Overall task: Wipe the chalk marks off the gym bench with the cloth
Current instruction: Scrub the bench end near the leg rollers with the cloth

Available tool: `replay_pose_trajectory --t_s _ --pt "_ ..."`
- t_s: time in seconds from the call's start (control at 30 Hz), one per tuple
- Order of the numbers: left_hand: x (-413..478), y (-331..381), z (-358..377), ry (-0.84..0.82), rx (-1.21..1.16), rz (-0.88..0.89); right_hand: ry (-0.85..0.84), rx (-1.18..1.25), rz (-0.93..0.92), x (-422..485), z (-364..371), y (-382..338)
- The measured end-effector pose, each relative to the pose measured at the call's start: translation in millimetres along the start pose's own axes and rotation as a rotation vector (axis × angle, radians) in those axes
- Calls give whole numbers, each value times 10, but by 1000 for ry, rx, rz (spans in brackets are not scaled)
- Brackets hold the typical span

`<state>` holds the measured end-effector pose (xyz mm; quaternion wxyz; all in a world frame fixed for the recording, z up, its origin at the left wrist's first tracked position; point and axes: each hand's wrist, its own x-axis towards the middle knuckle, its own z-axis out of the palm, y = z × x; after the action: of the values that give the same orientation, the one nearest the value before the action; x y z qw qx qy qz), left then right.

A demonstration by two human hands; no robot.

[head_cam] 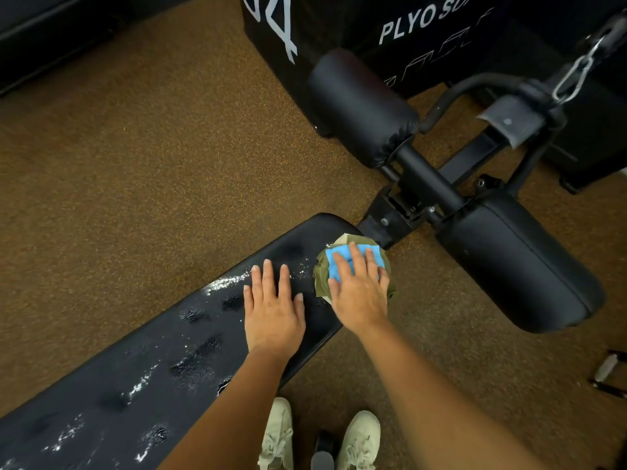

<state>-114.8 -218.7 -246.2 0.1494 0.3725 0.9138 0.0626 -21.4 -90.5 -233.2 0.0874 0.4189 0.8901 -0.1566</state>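
Two bare forearms (424, 385) reach forward over the gym bench (163, 354), the left hand (273, 313) lying flat on its pad with fingers straight and spread beside white chalk marks (227, 283), the right hand (358, 295) pressing straight fingers onto the blue-and-olive cloth (320, 281) at the bench's far end, near its right edge

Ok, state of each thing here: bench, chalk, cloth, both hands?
Gym bench: chalk-marked along most of its top.
Chalk marks: not yet wiped.
Cloth: bunched, at the bench's far end, pressed down.
Left hand: flat on the bench, fingers straight.
Right hand: pressing on the cloth, fingers spread.
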Motion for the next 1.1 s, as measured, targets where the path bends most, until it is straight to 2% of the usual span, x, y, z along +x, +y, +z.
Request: replay_pose_trajectory --t_s 0.23,0.47,0.6,0.77,0.87,0.97,1.1 --pt "32 -73 230 4 64 9 156 -142 -42 69 156 124" --pt "16 -88 314 54 86 19 256 -72 -72 26 304 114" --pt "9 -104 333 69 61 20 287 -140 -144 96 284 263" --pt "-7 -152 347 95 66 55 358 -109 41 244 284 31" --pt "-8 -158 353 114 77 61 379 -131 -77 59 385 -106" --pt "-12 -168 348 119 63 62 434 -71 -208 47 393 66" --pt "-47 -224 338 130 58 74 500 98 -86 388 353 76"
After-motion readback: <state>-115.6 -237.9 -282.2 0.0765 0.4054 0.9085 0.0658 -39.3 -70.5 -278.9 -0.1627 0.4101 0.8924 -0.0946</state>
